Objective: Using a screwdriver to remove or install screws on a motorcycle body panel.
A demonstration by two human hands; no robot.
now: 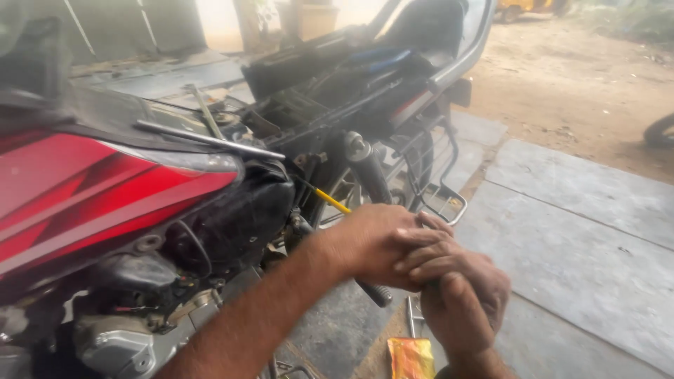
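Note:
My left hand (375,242) reaches in from the lower left and lies over the fingers of my right hand (467,305), which comes up from the bottom edge with its fingers curled. The two hands press together beside a motorcycle with a red tank (91,196) and its seat removed. A thin yellow rod (331,201) runs from behind my left knuckles up toward the frame; I cannot tell whether either hand grips it. A black foot peg (377,293) sticks out just below my left hand.
A rear shock absorber (365,165) and a metal side guard (442,200) stand behind the hands. An orange-yellow packet (411,358) and a metal tool (410,316) lie on the ground below. Grey concrete slabs (576,245) spread right, with a dirt road (583,77) beyond.

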